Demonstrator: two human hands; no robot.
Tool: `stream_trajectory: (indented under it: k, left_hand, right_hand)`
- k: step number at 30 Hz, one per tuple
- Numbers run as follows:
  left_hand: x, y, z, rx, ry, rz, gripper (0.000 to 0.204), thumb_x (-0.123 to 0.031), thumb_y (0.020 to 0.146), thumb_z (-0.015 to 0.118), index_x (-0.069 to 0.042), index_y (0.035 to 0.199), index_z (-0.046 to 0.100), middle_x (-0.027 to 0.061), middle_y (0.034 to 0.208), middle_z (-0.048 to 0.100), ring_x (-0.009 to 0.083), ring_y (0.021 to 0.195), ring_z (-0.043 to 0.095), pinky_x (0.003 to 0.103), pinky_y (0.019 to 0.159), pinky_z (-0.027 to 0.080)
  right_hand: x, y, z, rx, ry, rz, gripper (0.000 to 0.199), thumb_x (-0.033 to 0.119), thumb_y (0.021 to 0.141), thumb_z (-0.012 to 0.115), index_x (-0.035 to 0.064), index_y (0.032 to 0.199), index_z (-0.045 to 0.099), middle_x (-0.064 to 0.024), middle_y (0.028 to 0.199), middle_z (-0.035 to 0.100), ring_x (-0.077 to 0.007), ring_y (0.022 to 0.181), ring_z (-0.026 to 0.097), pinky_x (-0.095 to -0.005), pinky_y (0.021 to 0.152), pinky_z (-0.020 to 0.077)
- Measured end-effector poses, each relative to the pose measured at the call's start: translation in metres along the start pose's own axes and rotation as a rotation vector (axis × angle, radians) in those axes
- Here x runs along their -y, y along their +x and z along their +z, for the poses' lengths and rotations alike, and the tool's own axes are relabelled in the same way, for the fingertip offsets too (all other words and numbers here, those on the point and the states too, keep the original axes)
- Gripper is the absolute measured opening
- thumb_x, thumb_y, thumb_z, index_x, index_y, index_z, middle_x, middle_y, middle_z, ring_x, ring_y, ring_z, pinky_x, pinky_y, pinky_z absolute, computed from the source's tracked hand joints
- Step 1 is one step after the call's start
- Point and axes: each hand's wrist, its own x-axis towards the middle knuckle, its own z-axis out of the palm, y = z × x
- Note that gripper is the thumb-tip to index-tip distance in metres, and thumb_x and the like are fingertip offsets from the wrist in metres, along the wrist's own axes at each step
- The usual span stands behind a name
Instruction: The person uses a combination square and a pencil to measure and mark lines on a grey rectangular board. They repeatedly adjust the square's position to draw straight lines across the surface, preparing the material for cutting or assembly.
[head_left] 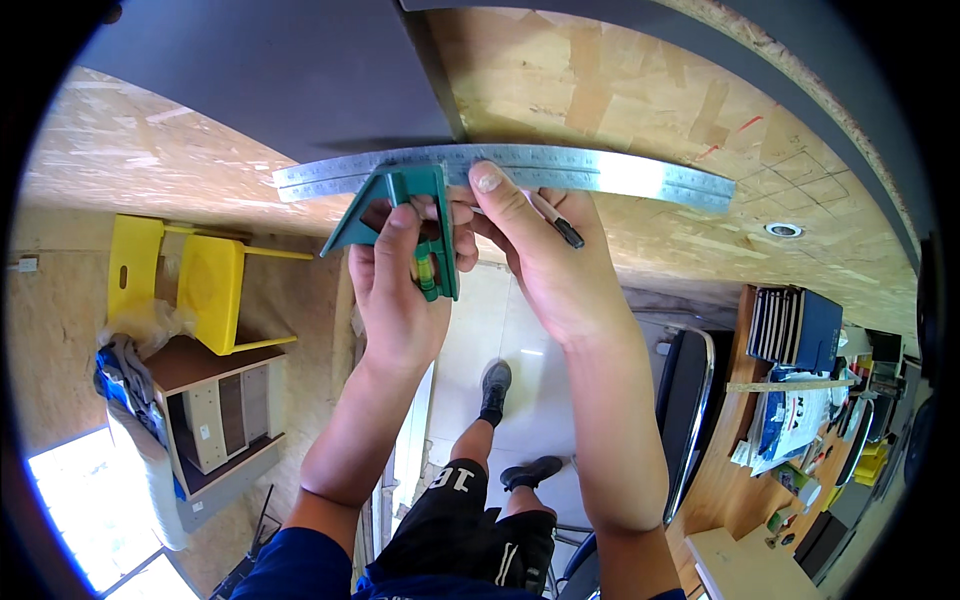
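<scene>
A combination square with a green head point(430, 180) and a long steel ruler point(650, 177) is held up in front of me. My left hand point(395, 300) is closed around the head, with its thumb on the green body beside the yellow-green level vial point(425, 270). My right hand point(560, 270) pinches the ruler just right of the head, thumb on its face. A marker pen point(560, 222) with a dark end is tucked in that same hand, slanting out past the thumb. Fingers behind the ruler are partly hidden.
A grey panel point(280, 75) and a wood-chip board point(560, 80) with pencil lines lie just beyond the ruler. Yellow chairs point(210, 290) and a cabinet point(225, 420) are at left. On the right are a black chair point(685, 400) and a wooden desk point(725, 490) with binders point(800, 325).
</scene>
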Motion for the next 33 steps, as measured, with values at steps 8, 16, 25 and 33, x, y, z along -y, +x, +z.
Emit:
stream_trajectory:
  k: [8,16,25,33]
  left_hand:
    - [-0.002,0.003,0.001,-0.053,0.057,-0.061,0.027,-0.026,0.107,0.047,-0.004,0.113,0.061,0.0116,0.101,0.071,0.0155,0.078,0.060,0.031,0.069,0.047]
    - [-0.003,0.006,0.004,-0.038,-0.007,-0.054,0.013,-0.020,0.105,0.057,-0.006,0.104,0.060,0.0080,0.097,0.068,0.0189,0.074,0.062,0.033,0.064,0.048]
    - [-0.001,0.003,-0.011,-0.034,0.069,-0.109,0.043,-0.035,0.108,0.041,-0.002,0.120,0.065,0.0082,0.105,0.071,0.0124,0.085,0.060,0.029,0.078,0.047]
    - [0.001,0.006,-0.009,-0.093,0.022,-0.130,0.042,-0.036,0.108,0.041,-0.004,0.122,0.065,0.0045,0.106,0.069,0.0119,0.089,0.057,0.030,0.082,0.045]
  right_hand:
    - [0.001,-0.001,0.001,-0.018,0.023,0.021,0.035,0.030,0.102,0.066,-0.0040,0.095,0.074,-0.0087,0.088,0.074,-0.0120,0.075,0.064,-0.0263,0.067,0.0502]
    - [-0.001,0.001,0.003,-0.024,0.045,-0.011,0.031,0.028,0.103,0.064,0.0003,0.092,0.071,-0.0073,0.087,0.073,-0.0116,0.076,0.063,-0.0262,0.067,0.0497]
    - [-0.006,0.001,-0.004,0.002,0.011,0.019,0.037,0.034,0.101,0.068,-0.0019,0.096,0.073,-0.0067,0.083,0.071,-0.0130,0.073,0.064,-0.0278,0.065,0.0515]
    - [-0.006,0.002,-0.003,-0.037,0.077,0.032,0.032,0.030,0.101,0.068,-0.0006,0.093,0.071,-0.0047,0.081,0.068,-0.0127,0.073,0.064,-0.0290,0.062,0.0529]
